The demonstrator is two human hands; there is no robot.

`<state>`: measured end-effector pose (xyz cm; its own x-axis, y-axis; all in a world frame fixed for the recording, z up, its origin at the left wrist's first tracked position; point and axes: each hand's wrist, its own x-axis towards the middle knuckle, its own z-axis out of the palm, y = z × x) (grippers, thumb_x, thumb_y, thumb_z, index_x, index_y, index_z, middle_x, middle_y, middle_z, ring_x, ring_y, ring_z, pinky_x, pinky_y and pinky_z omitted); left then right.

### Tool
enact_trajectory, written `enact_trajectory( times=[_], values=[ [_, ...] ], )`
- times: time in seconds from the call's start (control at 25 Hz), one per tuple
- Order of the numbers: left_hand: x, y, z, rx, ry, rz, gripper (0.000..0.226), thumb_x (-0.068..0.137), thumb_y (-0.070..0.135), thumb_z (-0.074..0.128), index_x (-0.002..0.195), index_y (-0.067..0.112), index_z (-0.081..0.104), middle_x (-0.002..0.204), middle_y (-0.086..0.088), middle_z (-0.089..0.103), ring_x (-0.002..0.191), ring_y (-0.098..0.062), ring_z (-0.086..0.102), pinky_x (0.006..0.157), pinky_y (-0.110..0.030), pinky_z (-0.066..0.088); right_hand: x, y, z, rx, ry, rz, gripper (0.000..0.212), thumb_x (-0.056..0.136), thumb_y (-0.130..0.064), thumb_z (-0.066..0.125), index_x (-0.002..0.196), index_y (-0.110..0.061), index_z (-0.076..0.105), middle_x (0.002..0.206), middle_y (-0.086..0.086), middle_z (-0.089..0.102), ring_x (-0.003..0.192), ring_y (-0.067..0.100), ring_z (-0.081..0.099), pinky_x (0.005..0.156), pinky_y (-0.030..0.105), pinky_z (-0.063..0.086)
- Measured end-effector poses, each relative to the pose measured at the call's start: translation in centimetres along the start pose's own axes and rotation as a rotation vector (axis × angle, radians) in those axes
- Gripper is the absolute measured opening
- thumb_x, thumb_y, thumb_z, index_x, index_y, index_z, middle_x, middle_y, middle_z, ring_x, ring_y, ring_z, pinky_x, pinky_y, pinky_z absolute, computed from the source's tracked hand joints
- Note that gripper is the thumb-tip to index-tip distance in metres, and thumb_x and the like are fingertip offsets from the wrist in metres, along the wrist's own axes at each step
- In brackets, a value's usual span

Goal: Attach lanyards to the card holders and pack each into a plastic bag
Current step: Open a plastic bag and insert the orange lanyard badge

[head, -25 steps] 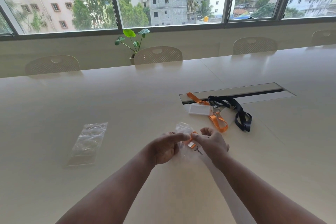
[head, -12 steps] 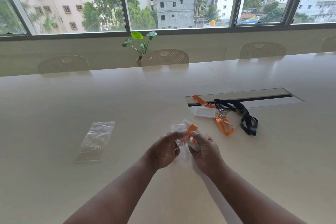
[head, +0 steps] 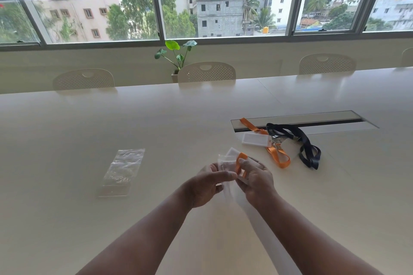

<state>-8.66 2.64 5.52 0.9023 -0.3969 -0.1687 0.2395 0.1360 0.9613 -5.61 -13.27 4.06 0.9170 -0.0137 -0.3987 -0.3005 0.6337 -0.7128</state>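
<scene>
My left hand [head: 206, 184] pinches the edge of a clear plastic bag [head: 225, 162] held just above the table. My right hand [head: 257, 179] grips an orange lanyard [head: 240, 162] with a white card holder, partly inside that bag. The holder is mostly hidden by plastic and fingers. To the right on the table lie a second card holder [head: 256, 140], another orange lanyard [head: 278, 156] clipped to it, and a black lanyard [head: 306, 143].
An empty clear plastic bag [head: 121, 172] lies flat on the beige table [head: 156, 131] to the left. A cable slot [head: 312, 121] runs across the table behind the lanyards. Chairs [head: 206, 71] and a potted plant [head: 176, 56] stand along the far edge.
Both hands lifted the bag and orange lanyard slightly and turned them; my right hand now holds the lanyard bundle from below with the orange loop sticking up.
</scene>
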Motion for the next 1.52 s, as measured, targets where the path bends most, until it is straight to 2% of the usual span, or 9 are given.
enact_trajectory(
  times=[0.16, 0.32, 0.4, 0.48, 0.56, 0.64, 0.92, 1.24, 1.52],
  values=[
    [-0.3, 0.9, -0.9, 0.108, 0.037, 0.126, 0.036, 0.076, 0.013, 0.081, 0.11, 0.021, 0.071, 0.099, -0.004, 0.065, 0.091, -0.016, 0.059, 0.083, -0.027, 0.048, 0.2, -1.7, 0.0, -0.04, 0.004, -0.05, 0.037, 0.089, -0.006, 0.074, 0.121, -0.015, 0.057, 0.12, 0.017, 0.065, 0.104, 0.035, 0.068, 0.07, 0.042, 0.063],
    [-0.7, 1.7, -2.5, 0.331, 0.265, 0.118, 0.069, 0.061, 0.021, 0.084, 0.122, 0.021, 0.053, 0.112, -0.006, 0.064, 0.095, -0.016, 0.063, 0.083, -0.033, 0.054, 0.3, -3.8, 0.5, -0.111, -0.047, -0.086, 0.035, 0.087, -0.006, 0.076, 0.113, -0.021, 0.057, 0.116, 0.014, 0.065, 0.103, 0.031, 0.069, 0.069, 0.039, 0.063],
    [-1.0, 2.0, -3.4, 0.617, 0.348, 0.108, 0.073, 0.06, 0.032, 0.083, 0.124, 0.035, 0.048, 0.113, 0.005, 0.06, 0.103, -0.013, 0.06, 0.093, -0.035, 0.051, 0.1, -4.8, 0.9, -0.167, -0.067, -0.102, 0.038, 0.085, -0.006, 0.079, 0.114, -0.019, 0.059, 0.112, 0.012, 0.068, 0.098, 0.028, 0.071, 0.069, 0.039, 0.063],
    [-1.3, 2.3, -4.0, 0.91, 0.413, 0.116, 0.077, 0.058, 0.048, 0.081, 0.124, 0.044, 0.041, 0.109, 0.017, 0.053, 0.11, -0.005, 0.05, 0.096, -0.027, 0.034, -0.1, -5.6, 1.3, -0.248, -0.102, -0.122, 0.039, 0.082, -0.007, 0.081, 0.114, -0.019, 0.06, 0.109, 0.011, 0.069, 0.097, 0.027, 0.072, 0.067, 0.037, 0.063],
    [-1.3, 2.3, -4.4, 1.045, 0.427, 0.136, 0.087, 0.055, 0.062, 0.08, 0.129, 0.044, 0.038, 0.107, 0.021, 0.047, 0.107, -0.004, 0.042, 0.092, -0.025, 0.026, -0.3, -5.9, 1.6, -0.359, -0.161, -0.14, 0.038, 0.081, -0.008, 0.082, 0.11, -0.022, 0.061, 0.112, 0.012, 0.067, 0.099, 0.029, 0.07, 0.064, 0.035, 0.062],
    [-1.2, 2.1, -4.4, 1.119, 0.418, 0.162, 0.094, 0.052, 0.072, 0.078, 0.131, 0.043, 0.036, 0.104, 0.024, 0.044, 0.103, -0.005, 0.039, 0.093, -0.029, 0.028, -0.5, -6.0, 1.9, -0.458, -0.196, -0.151, 0.037, 0.08, -0.01, 0.083, 0.105, -0.025, 0.061, 0.111, 0.01, 0.066, 0.098, 0.028, 0.069, 0.061, 0.032, 0.061],
    [-1.5, 1.4, -4.3, 1.201, 0.376, 0.206, 0.099, 0.054, 0.075, 0.077, 0.136, 0.042, 0.035, 0.107, 0.024, 0.042, 0.109, -0.011, 0.041, 0.099, -0.036, 0.029, 0.1, -5.4, 2.2, -0.687, -0.179, -0.137, 0.039, 0.075, -0.019, 0.089, 0.099, -0.03, 0.06, 0.109, 0.007, 0.065, 0.096, 0.026, 0.069, 0.059, 0.032, 0.061],
    [-1.6, 1.3, -3.8, 1.231, 0.345, 0.244, 0.093, 0.059, 0.069, 0.079, 0.137, 0.042, 0.037, 0.113, 0.019, 0.045, 0.109, -0.008, 0.038, 0.094, -0.032, 0.027, -0.1, -5.4, 2.6, -0.852, -0.172, 0.003, 0.04, 0.07, -0.016, 0.092, 0.099, -0.023, 0.065, 0.104, 0.009, 0.066, 0.09, 0.027, 0.069, 0.051, 0.031, 0.058],
    [-1.5, 1.0, -2.9, 1.347, 0.323, 0.266, 0.092, 0.06, 0.068, 0.073, 0.139, 0.041, 0.035, 0.125, 0.017, 0.049, 0.113, -0.009, 0.039, 0.092, -0.031, 0.026, -0.3, -5.2, 2.9, -0.926, -0.202, -0.013, 0.036, 0.076, -0.023, 0.089, 0.103, -0.023, 0.066, 0.105, 0.008, 0.066, 0.092, 0.025, 0.068, 0.053, 0.027, 0.058]
  ],
)
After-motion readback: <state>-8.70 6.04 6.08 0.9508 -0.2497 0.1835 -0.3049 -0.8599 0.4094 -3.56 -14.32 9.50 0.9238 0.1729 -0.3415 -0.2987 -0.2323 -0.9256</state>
